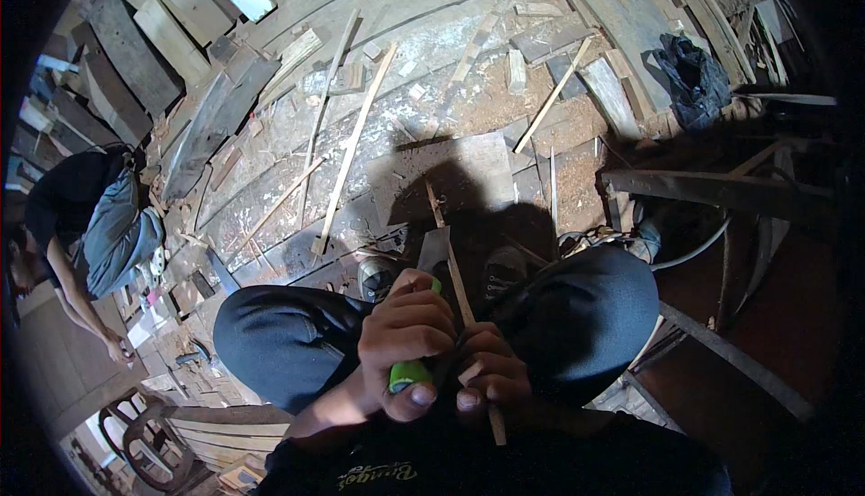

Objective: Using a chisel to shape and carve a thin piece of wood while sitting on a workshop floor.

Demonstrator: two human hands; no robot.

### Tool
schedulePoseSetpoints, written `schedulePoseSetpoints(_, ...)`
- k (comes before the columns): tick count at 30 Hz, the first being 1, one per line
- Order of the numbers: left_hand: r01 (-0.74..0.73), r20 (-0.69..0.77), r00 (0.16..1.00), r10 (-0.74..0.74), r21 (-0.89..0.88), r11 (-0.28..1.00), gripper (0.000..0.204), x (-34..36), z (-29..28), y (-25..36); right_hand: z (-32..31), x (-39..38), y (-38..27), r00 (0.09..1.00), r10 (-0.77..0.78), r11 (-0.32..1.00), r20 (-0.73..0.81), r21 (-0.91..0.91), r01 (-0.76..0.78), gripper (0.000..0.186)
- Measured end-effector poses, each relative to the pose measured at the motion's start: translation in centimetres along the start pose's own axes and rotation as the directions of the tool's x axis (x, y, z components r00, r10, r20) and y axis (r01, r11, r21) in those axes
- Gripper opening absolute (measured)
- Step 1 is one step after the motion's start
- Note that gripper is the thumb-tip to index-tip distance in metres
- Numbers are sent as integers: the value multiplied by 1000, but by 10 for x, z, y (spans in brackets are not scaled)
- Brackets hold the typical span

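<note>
Between my knees, my left hand (407, 338) is closed around the green handle (411, 375) of a knife. Its broad grey blade (434, 248) points away from me and lies against a thin wooden stick (458, 284). My right hand (491, 367) grips that stick near its lower end, fingers curled, close beside my left hand. The stick runs from my lap to beyond the blade, its far end over the shadowed floor. Part of the knife is hidden by my left fingers.
Thin wooden strips (356, 149), offcuts and sawdust litter the floor ahead. Planks (162, 41) lean at the far left. Another person (99, 217) bends over work at the left. A black plastic bag (689, 77) lies far right; a dark wooden frame (712, 190) stands nearer.
</note>
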State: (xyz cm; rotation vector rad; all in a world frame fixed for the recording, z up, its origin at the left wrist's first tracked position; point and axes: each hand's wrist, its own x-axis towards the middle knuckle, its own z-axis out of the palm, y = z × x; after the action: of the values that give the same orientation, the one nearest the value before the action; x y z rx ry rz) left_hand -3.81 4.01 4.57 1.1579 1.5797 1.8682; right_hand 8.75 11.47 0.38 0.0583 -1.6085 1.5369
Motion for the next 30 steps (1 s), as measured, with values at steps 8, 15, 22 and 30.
schedulePoseSetpoints(8, -72, 86, 994, 63, 104, 992, 48, 7, 0, -14, 7, -9, 9, 991, -96, 995, -90, 27, 98, 27)
schedulePoseSetpoints(15, -9, 75, 997, 13, -48, 999, 44, 2, -6, 12, 1, 2, 3, 999, -23, 999, 42, 28, 22, 23)
schedulePoseSetpoints(22, 98, -79, 991, -107, -109, 989, 43, -4, 4, -7, -8, 3, 5, 1000, 1, 1000, -20, 18, 0, 21)
schedulePoseSetpoints(30, 159, -87, 984, -153, 76, 984, 50, 9, 2, -24, -8, 0, 2, 998, 52, 997, 32, 51, -54, 21)
